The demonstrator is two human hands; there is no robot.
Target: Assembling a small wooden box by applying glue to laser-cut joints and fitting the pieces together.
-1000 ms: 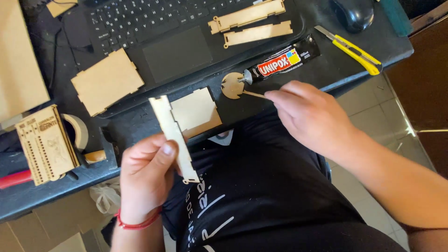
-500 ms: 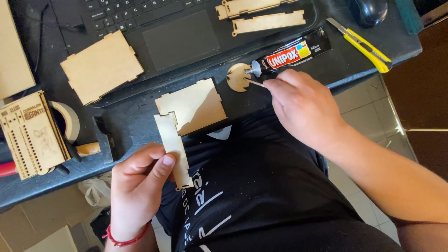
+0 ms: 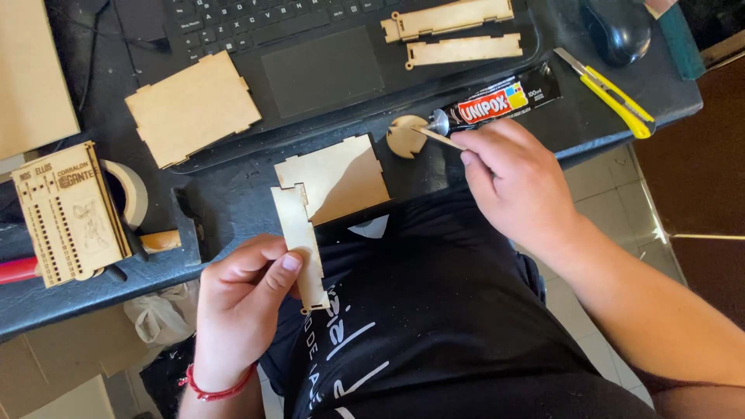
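My left hand (image 3: 242,299) holds a narrow, notched wooden strip (image 3: 299,240) upright over my lap, pinched between thumb and fingers. My right hand (image 3: 516,182) grips a thin wooden stick (image 3: 433,136) whose tip rests at the nozzle of a black glue tube (image 3: 497,99) lying on the dark table (image 3: 233,194). A small round wooden disc (image 3: 405,137) lies under the stick's tip. A flat square wooden panel (image 3: 335,177) lies at the table's edge between both hands.
A laptop (image 3: 310,54) carries a wooden panel (image 3: 192,109) and two long notched wooden pieces (image 3: 450,31). A yellow utility knife (image 3: 609,91) and a mouse (image 3: 617,27) lie to the right. An engraved wooden box (image 3: 70,213) and a tape roll (image 3: 128,190) stand left.
My left hand has turned the wooden strip and brought it lower over my lap. My right hand has kept the stick at the glue tube's nozzle.
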